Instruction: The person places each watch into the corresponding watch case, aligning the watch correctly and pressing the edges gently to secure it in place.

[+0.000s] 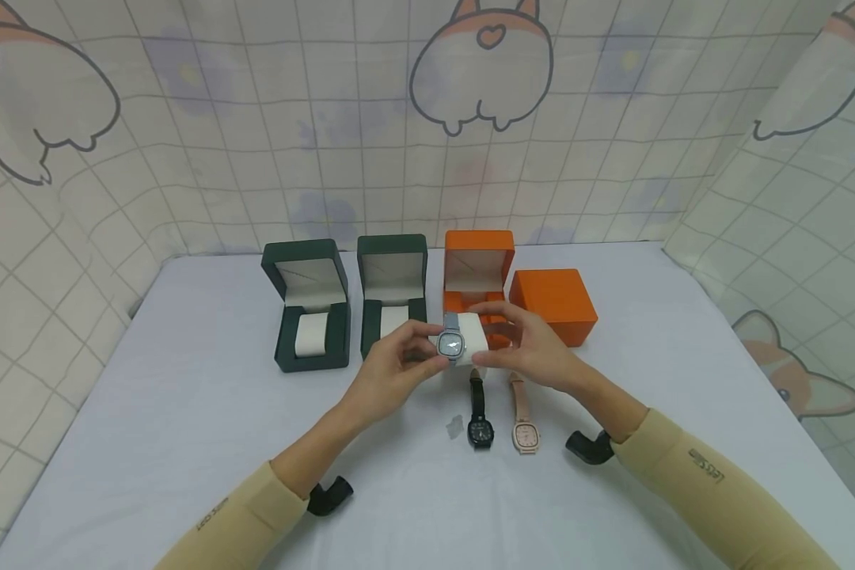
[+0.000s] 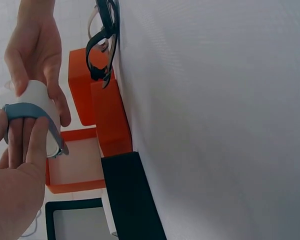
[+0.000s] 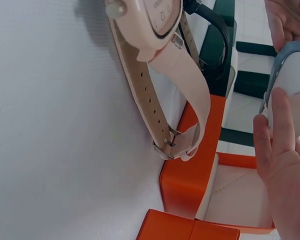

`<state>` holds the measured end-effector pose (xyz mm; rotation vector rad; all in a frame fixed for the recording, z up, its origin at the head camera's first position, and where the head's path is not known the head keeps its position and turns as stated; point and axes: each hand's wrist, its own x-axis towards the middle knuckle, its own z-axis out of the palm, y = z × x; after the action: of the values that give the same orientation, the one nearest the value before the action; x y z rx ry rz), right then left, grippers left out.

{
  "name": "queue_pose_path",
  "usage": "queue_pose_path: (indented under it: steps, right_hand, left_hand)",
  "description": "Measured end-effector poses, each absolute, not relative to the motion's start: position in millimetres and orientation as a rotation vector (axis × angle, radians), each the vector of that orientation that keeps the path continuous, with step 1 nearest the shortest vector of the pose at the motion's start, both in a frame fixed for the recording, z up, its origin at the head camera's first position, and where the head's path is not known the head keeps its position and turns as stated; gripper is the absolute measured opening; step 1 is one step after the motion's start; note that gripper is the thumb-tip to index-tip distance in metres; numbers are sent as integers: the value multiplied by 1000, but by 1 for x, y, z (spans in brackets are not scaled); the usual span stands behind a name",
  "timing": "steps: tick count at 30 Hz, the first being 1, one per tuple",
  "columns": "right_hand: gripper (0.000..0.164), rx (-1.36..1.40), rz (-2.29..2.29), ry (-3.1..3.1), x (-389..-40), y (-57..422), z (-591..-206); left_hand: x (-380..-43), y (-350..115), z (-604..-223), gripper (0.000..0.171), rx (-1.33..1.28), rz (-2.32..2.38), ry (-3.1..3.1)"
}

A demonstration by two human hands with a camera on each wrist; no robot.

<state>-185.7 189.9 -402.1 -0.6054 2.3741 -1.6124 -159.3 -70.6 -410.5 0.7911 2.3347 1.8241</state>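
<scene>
A watch with a blue-grey strap (image 1: pixel 451 343) is wrapped part way round a white watch cushion (image 1: pixel 474 339), held above the table before the open orange box (image 1: pixel 479 249). My left hand (image 1: pixel 388 372) grips the watch; in the left wrist view its fingers reach under the blue strap (image 2: pixel 26 110). On the other side, my right hand (image 1: pixel 541 348) holds the cushion between thumb and fingers. Below them on the table lie a watch with a black strap (image 1: pixel 480 432) and a pink watch (image 1: pixel 525 435), its strap buckled into a loop in the right wrist view.
Left of the orange box stand two open dark green boxes, one at far left (image 1: pixel 306 252) and one nearer (image 1: pixel 392 244), each with a white cushion inside. A closed orange box (image 1: pixel 559 297) is at the right. A small clear scrap (image 1: pixel 454 427) lies beside the black watch.
</scene>
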Motion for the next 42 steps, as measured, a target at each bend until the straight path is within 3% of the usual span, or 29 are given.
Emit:
queue_pose_path:
  steps: [21, 30, 42]
  right_hand:
    - [70, -628, -1686, 2350, -184, 181, -404]
    - [74, -616, -1695, 2320, -183, 182, -404]
    - [78, -689, -1639, 2229, -178, 183, -398]
  left_hand:
    - [-159, -72, -411, 45, 707, 1852, 2325]
    - [-170, -82, -410, 72, 655, 1867, 2116]
    - [-176, -88, -413, 74, 666, 1805, 2101]
